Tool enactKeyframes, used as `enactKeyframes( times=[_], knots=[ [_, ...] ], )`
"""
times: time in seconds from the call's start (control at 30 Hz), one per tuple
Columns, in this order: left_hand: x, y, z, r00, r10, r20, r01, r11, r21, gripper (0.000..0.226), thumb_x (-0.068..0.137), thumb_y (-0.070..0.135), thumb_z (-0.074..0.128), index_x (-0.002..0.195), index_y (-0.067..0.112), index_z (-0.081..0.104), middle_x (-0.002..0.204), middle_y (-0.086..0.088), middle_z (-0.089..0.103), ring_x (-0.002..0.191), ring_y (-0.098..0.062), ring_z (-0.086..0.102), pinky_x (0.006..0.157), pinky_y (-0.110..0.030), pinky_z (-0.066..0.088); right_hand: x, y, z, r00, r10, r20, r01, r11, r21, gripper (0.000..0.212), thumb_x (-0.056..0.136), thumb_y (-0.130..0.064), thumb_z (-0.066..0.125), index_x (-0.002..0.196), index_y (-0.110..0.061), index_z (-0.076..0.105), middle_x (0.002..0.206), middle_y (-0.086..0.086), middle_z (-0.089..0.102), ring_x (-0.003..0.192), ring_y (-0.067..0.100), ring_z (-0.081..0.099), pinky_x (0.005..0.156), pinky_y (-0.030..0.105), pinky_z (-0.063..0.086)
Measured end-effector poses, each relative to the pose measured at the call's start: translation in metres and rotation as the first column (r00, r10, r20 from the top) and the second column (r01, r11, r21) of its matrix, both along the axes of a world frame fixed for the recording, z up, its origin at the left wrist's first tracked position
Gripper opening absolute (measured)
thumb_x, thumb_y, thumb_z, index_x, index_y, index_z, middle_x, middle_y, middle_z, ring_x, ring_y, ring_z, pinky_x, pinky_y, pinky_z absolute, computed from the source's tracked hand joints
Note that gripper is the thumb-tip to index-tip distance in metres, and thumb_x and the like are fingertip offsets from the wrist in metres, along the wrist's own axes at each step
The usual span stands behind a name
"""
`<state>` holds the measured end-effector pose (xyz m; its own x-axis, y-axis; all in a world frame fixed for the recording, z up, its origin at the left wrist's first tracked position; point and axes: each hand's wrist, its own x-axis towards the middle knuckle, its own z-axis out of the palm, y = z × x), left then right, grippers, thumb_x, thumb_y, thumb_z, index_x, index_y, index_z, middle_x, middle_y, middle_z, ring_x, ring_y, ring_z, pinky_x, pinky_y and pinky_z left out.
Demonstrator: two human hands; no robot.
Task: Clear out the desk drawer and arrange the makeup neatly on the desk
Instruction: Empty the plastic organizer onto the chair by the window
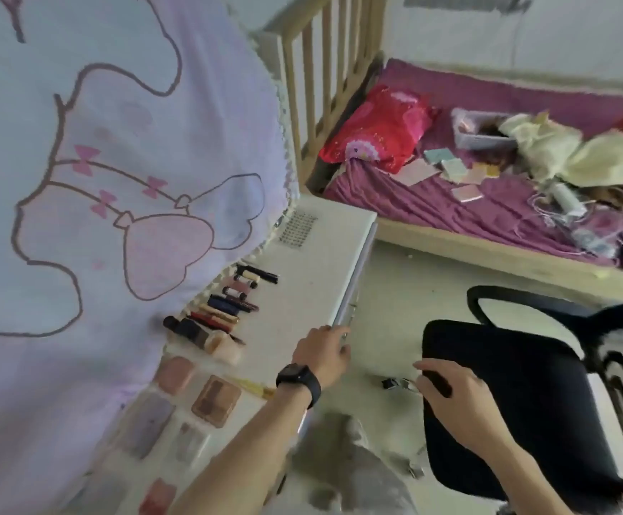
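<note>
Left hand point(321, 349), a watch at its wrist, curls its fingers over the grey drawer front point(354, 284) at the edge of the desk point(313, 254). That grip suits pulling or pushing it; whether the drawer stands open is hidden. Right hand point(447, 395) is well apart from it, at the black chair seat point(525, 403), fingers half curled; I cannot tell if it holds anything. Farthest left on the desk, compacts point(216, 401) lie flat in rows, and lipsticks point(224, 310) lie side by side beyond them, along the patterned cloth point(98, 161). They are grouped by kind, so the arranging looks well advanced.
</note>
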<state>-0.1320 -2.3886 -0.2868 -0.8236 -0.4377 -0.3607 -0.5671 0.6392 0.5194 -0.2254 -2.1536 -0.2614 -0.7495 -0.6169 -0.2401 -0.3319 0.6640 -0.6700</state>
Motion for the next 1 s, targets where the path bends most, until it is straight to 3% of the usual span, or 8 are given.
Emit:
enactKeyframes(
  times=[0.1, 0.27, 0.37, 0.5, 0.63, 0.73, 1.0],
  knots=[
    [-0.016, 0.058, 0.026, 0.987, -0.129, -0.097, 0.130, 0.991, 0.005, 0.040, 0.097, 0.029, 0.052, 0.136, 0.032, 0.057, 0.134, 0.002, 0.063, 0.120, -0.021, 0.058, 0.095, -0.033, 0.049, 0.018, 0.066, 0.008, 0.983, -0.169, -0.077, 0.167, 0.985, -0.036, 0.023, 0.094, -0.032, 0.066, 0.116, -0.038, 0.070, 0.112, -0.030, 0.058, 0.111, 0.003, 0.052, 0.090, 0.021, 0.038],
    [-0.062, 0.174, 0.063, 0.889, -0.398, -0.228, 0.401, 0.915, -0.034, 0.036, 0.097, 0.033, 0.054, 0.132, 0.035, 0.060, 0.122, 0.009, 0.066, 0.113, -0.015, 0.058, 0.093, -0.032, 0.049, 0.037, 0.175, 0.023, 0.857, -0.479, -0.190, 0.466, 0.878, -0.113, 0.020, 0.096, -0.040, 0.061, 0.114, -0.047, 0.067, 0.109, -0.038, 0.054, 0.113, 0.001, 0.049, 0.094, 0.025, 0.041],
    [-0.097, 0.267, 0.081, 0.768, -0.585, -0.260, 0.589, 0.805, -0.069, 0.036, 0.098, 0.035, 0.053, 0.133, 0.037, 0.058, 0.122, 0.010, 0.065, 0.113, -0.013, 0.057, 0.095, -0.034, 0.050, 0.046, 0.252, 0.031, 0.729, -0.656, -0.196, 0.631, 0.755, -0.179, 0.021, 0.097, -0.037, 0.060, 0.114, -0.044, 0.069, 0.112, -0.029, 0.059, 0.114, 0.008, 0.053, 0.096, 0.028, 0.045],
    [-0.134, 0.411, 0.107, 0.583, -0.759, -0.290, 0.768, 0.631, -0.106, 0.034, 0.098, 0.033, 0.055, 0.131, 0.033, 0.062, 0.122, 0.008, 0.066, 0.115, -0.014, 0.058, 0.099, -0.035, 0.048, 0.065, 0.370, 0.051, 0.557, -0.793, -0.247, 0.772, 0.604, -0.200, 0.019, 0.098, -0.036, 0.061, 0.113, -0.042, 0.070, 0.114, -0.024, 0.066, 0.112, 0.011, 0.058, 0.088, 0.021, 0.040],
    [-0.155, 0.573, 0.129, 0.421, -0.843, -0.336, 0.866, 0.483, -0.127, 0.031, 0.094, 0.033, 0.059, 0.125, 0.034, 0.066, 0.118, 0.011, 0.069, 0.113, -0.012, 0.060, 0.101, -0.037, 0.046, 0.089, 0.509, 0.077, 0.362, -0.877, -0.316, 0.874, 0.438, -0.212, 0.018, 0.097, -0.035, 0.063, 0.112, -0.042, 0.071, 0.111, -0.028, 0.065, 0.110, 0.007, 0.059, 0.082, 0.014, 0.038],
    [-0.163, 0.694, 0.143, 0.323, -0.879, -0.352, 0.912, 0.388, -0.132, 0.030, 0.092, 0.035, 0.060, 0.121, 0.036, 0.067, 0.119, 0.011, 0.069, 0.114, -0.014, 0.061, 0.102, -0.037, 0.045, 0.106, 0.616, 0.093, 0.248, -0.905, -0.347, 0.916, 0.336, -0.222, 0.019, 0.096, -0.031, 0.065, 0.111, -0.040, 0.072, 0.113, -0.022, 0.069, 0.112, 0.011, 0.060, 0.085, 0.021, 0.040],
    [-0.173, 0.958, 0.176, 0.148, -0.903, -0.404, 0.971, 0.211, -0.116, 0.030, 0.092, 0.040, 0.058, 0.121, 0.038, 0.067, 0.116, 0.015, 0.069, 0.111, -0.011, 0.063, 0.099, -0.036, 0.049, 0.138, 0.842, 0.139, 0.064, -0.922, -0.382, 0.968, 0.150, -0.201, 0.022, 0.096, -0.031, 0.064, 0.116, -0.035, 0.072, 0.116, -0.018, 0.069, 0.117, 0.009, 0.055, 0.093, 0.019, 0.036]
  ],
)
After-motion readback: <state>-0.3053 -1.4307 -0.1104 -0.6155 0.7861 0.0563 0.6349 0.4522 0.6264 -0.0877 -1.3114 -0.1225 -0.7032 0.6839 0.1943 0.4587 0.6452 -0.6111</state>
